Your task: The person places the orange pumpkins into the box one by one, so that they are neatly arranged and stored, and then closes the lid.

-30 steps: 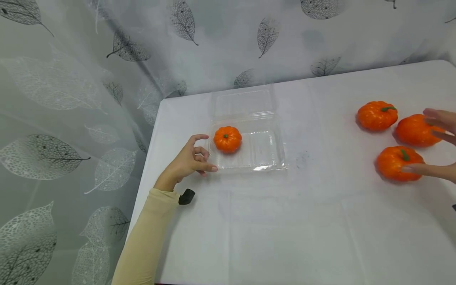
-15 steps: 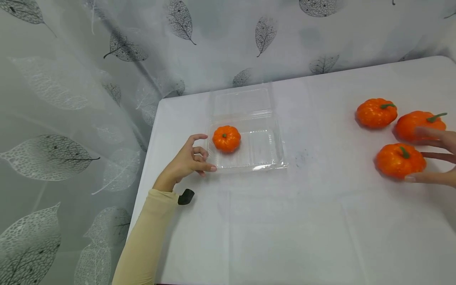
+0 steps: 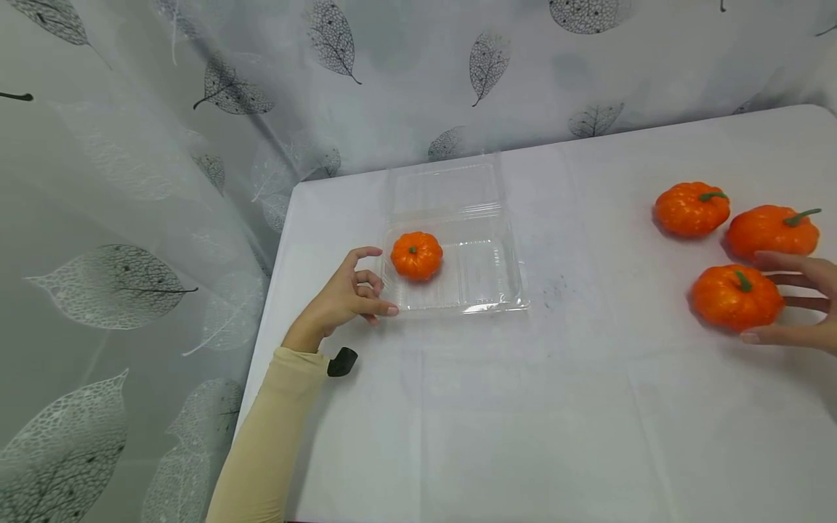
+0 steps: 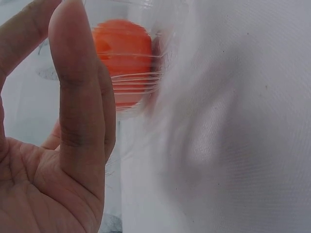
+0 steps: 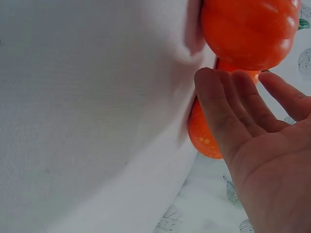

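A small orange pumpkin (image 3: 416,256) sits in the left part of a clear plastic clamshell box (image 3: 487,272), whose lid (image 3: 447,185) lies folded back. At the box's left side is my left hand (image 3: 346,294), thumb and fingers apart, with thumb tip right at the near corner. In the left wrist view the pumpkin (image 4: 124,53) shows through the plastic wall beyond the fingers (image 4: 75,87). On the right, my right hand (image 3: 807,301) spreads its fingers at the right side of the nearest of three pumpkins (image 3: 732,296). The right wrist view shows those fingers (image 5: 218,104) just below that pumpkin (image 5: 250,29), holding nothing.
Behind the nearest pumpkin sit two more, a left one (image 3: 689,211) and a right one (image 3: 771,232). A white cloth covers the table (image 3: 523,421). A leaf-patterned curtain (image 3: 405,80) hangs along the table's back and left side.
My right hand has moved down and slightly off the right-hand pumpkin to the right side of the nearest one. My left hand and the box stay as they were.
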